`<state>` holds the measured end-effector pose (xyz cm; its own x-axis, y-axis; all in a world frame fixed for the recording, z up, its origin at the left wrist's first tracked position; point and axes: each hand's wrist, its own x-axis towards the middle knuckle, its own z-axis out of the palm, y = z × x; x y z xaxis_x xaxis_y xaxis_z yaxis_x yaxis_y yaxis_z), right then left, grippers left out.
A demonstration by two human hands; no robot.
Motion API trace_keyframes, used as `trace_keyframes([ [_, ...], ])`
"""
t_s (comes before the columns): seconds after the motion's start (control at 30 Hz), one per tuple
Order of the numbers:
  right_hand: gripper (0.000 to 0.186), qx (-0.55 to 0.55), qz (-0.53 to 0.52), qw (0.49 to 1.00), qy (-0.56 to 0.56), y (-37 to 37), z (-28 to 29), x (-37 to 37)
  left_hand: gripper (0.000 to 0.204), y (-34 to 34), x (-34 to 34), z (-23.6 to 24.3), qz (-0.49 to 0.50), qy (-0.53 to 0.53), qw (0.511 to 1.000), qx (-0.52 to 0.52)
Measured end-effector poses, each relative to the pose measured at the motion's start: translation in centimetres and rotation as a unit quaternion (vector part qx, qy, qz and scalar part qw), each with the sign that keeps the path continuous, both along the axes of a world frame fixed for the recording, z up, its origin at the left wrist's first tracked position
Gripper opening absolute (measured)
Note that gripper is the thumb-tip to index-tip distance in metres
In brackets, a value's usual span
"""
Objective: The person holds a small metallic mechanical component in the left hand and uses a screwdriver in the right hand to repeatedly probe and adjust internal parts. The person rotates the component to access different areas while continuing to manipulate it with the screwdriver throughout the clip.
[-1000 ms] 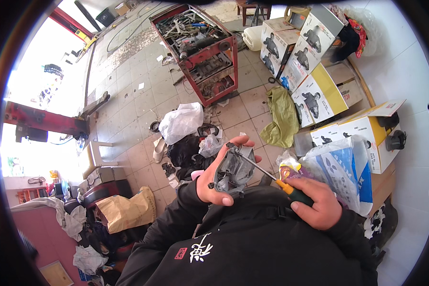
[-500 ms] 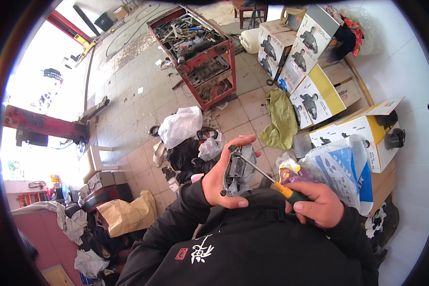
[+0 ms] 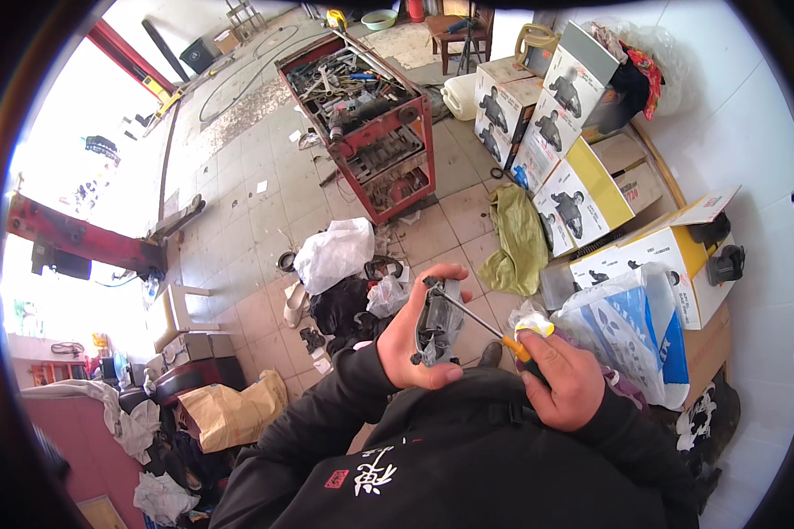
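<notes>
In my left hand (image 3: 406, 344) rests a small dark part wrapped in clear plastic (image 3: 438, 326), with black knobs at its upper and lower ends. My fingers curl behind it and the thumb lies along its lower edge. My right hand (image 3: 566, 381) is closed round the handle of a screwdriver (image 3: 513, 347), whose handle is yellow and dark green. Its metal shaft slants up and left, and the tip meets the upper end of the part. What the part is exactly, I cannot make out.
Ahead stands a red tool cart (image 3: 362, 132) heaped with tools. Printed boxes (image 3: 573, 207) are stacked along the right wall, near a green sack (image 3: 513, 238). White plastic bags (image 3: 335, 253) lie on the tiled floor. A brown paper bag (image 3: 234, 410) is at left.
My right hand has shifted its grip and now covers more of the screwdriver's handle, with the back of the hand turned upward. The tip stays at the part's upper end.
</notes>
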<state>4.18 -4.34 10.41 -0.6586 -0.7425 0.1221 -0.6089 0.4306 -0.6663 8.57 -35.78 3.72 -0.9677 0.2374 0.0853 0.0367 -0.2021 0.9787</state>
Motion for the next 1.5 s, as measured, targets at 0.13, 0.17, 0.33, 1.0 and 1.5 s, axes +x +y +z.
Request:
trace_keyframes([
  [0.13,0.056,-0.039,-0.014,0.998,-0.047,-0.2,0.5,0.0,0.147,-0.1,-0.1,0.2,0.01,0.021,1.0,-0.011],
  [0.17,0.055,-0.059,-0.011,0.997,-0.054,-0.2,0.6,-0.2,0.151,-0.1,-0.2,0.3,0.009,0.03,0.999,-0.006],
  [0.33,0.048,-0.059,-0.02,0.984,-0.167,0.3,0.8,-1.0,0.171,-0.4,-0.2,1.0,-0.018,0.062,0.998,0.004],
  [1.0,0.044,-0.032,-0.104,0.96,-0.259,1.9,0.2,-2.1,0.108,-0.9,-1.0,-2.0,0.073,-0.087,0.925,0.362],
  [1.5,0.045,0.032,-0.032,0.963,-0.267,6.5,-7.2,-12.6,0.111,-1.1,-3.8,-3.3,0.14,-0.089,0.919,0.357],
])
